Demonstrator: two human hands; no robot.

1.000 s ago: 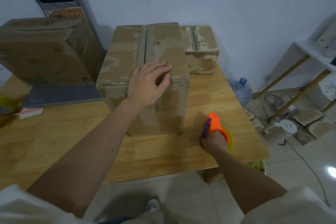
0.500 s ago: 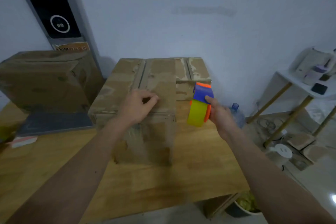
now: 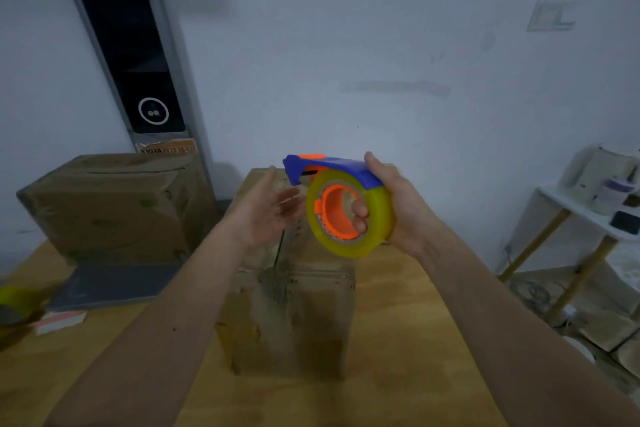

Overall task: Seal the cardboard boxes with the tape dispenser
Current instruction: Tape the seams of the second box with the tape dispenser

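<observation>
Raised since a moment ago, the tape dispenser is sitting gripped in the right hand above the cardboard box, left hand hovering open beside it

Right hand grips the tape dispenser above the box on the table, left hand open beside it.

My wooden table carries a box at its centre. At ten o'clock sits a bigger box with a grey slab before it; at nine, a yellow roll.
</observation>
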